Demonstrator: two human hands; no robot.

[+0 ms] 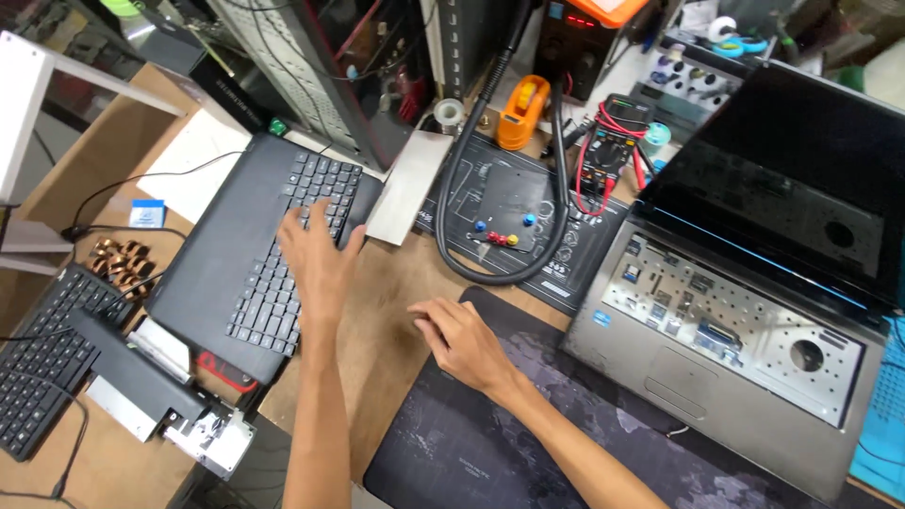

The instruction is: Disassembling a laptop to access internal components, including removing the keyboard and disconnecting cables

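My left hand (316,259) lies flat with fingers spread on the keys of a black laptop base (255,254) set at an angle on the wooden bench. My right hand (459,341) rests palm down at the upper left corner of a dark work mat (528,443), fingers loosely curled and holding nothing. To the right stands an opened silver laptop (726,349) with its keyboard removed, bare metal frame showing, and its dark screen (782,179) tilted back.
A black repair mat (514,203) with small coloured caps and a looped black hose lies at centre back. Behind it are a multimeter (613,141), an orange tape dispenser (521,111) and a metal plate (407,186). At left sit a black keyboard (47,363), copper rings (118,259) and metal parts.
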